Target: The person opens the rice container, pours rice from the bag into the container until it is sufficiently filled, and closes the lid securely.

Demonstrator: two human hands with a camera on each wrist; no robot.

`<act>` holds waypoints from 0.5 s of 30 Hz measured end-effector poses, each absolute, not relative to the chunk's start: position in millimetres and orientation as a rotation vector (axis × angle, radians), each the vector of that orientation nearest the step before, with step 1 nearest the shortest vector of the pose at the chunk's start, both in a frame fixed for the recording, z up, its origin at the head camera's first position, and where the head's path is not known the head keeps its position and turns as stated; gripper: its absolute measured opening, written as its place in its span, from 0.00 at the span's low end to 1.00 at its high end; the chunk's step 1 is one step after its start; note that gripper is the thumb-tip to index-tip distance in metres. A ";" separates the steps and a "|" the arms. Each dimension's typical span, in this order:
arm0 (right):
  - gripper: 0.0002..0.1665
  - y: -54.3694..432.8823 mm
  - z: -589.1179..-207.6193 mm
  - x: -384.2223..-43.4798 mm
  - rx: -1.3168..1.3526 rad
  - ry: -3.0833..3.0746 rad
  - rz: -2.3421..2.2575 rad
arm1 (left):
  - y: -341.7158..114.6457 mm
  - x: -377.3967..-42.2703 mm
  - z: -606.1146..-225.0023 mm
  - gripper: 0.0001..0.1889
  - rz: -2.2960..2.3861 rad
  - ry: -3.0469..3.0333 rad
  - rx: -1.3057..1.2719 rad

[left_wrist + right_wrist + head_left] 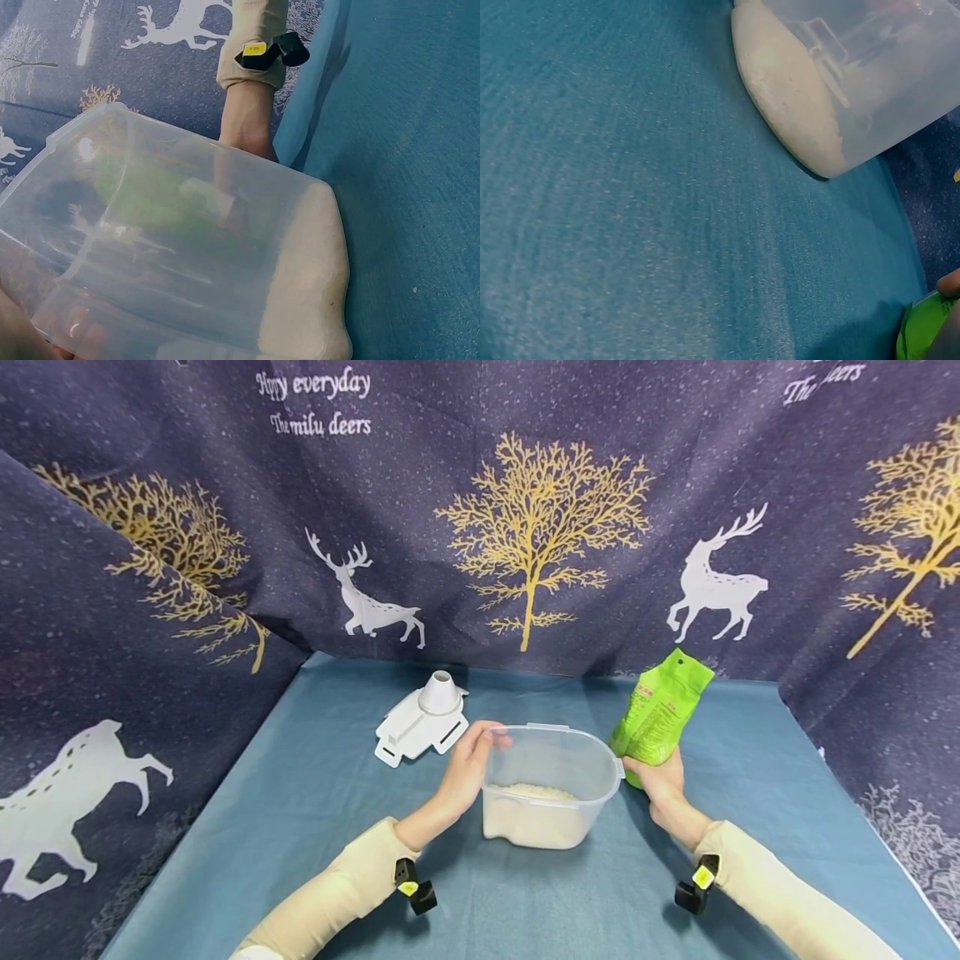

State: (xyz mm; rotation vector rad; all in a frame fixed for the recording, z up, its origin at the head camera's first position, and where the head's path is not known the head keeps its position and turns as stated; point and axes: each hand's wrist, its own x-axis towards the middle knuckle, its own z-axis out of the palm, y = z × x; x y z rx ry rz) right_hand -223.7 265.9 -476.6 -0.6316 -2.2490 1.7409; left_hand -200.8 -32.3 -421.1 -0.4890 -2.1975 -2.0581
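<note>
A clear plastic container [558, 756] stands on the table, its bottom filled with white, rice-like grains [536, 792]. My left hand [467, 764] grips its left side at the rim, and some fingertips show through the plastic in the left wrist view. To the right of the container, my right hand [662, 779] holds a green bag [665, 702] by its lower part. The bag stands tilted, with printed text and a punched hole near its top. Only a corner of this bag [922, 330] appears in the right wrist view.
Behind my left hand lies a white lid [416, 731] with a cone-shaped spout [441, 692]. Blue cloth [315, 827] covers the table. A dark curtain [480, 410] with deer and trees hangs along the back and left side.
</note>
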 end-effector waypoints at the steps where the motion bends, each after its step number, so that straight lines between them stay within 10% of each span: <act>1: 0.44 265.7 -476.3 -222.8 -0.632 -2.251 1.748 | -32.4 -201.1 -421.4 0.15 -2.065 -2.200 -0.480; 15: 0.43 264.7 -475.8 -213.4 -0.637 -2.285 1.754 | -32.5 -202.9 -423.9 0.15 -2.051 -2.181 -0.506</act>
